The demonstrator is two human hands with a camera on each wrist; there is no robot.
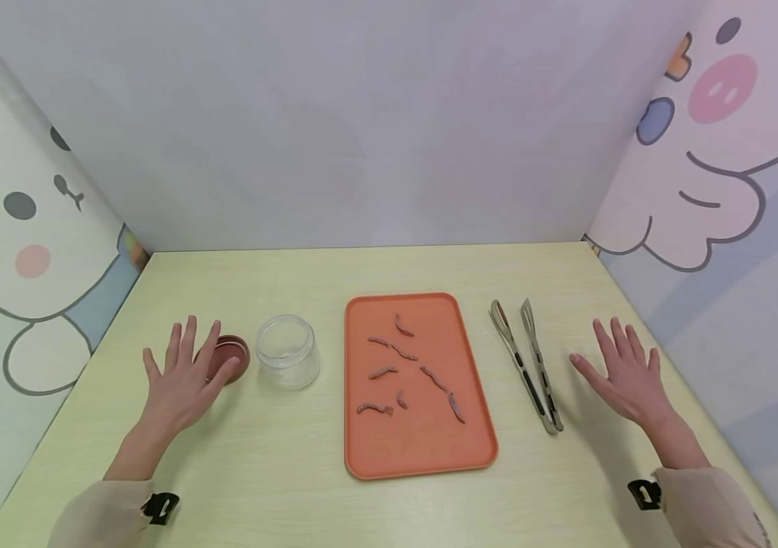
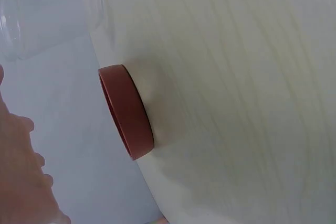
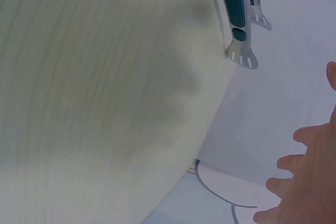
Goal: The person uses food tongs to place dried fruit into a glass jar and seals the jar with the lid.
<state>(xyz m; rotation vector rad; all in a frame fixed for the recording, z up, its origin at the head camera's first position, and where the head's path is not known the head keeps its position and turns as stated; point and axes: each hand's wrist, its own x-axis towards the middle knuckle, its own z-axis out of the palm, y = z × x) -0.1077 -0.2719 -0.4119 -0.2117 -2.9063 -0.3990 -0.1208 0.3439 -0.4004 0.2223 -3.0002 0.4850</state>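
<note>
My left hand (image 1: 182,384) hovers with fingers spread over the table's left side, partly covering a reddish-brown round lid (image 1: 241,356) in the head view. The left wrist view shows that lid (image 2: 127,111) lying on the table, below and apart from the hand (image 2: 23,166). Beside it stands a clear jar (image 1: 288,358). On the right, my other hand (image 1: 629,380) is raised, fingers apart and holding nothing. Nearest to it lie metal tongs (image 1: 533,373), spread in a narrow V. Several small greyish worm-like pieces (image 1: 382,373) are scattered on an orange tray (image 1: 423,457).
The pale wood-grain table (image 1: 272,487) is bounded by a plain back wall (image 1: 375,137) and by side walls with cartoon drawings. The tray sits mid-table, between the jar and the tongs. Both sleeves (image 1: 711,506) carry a black wrist fitting (image 1: 645,495).
</note>
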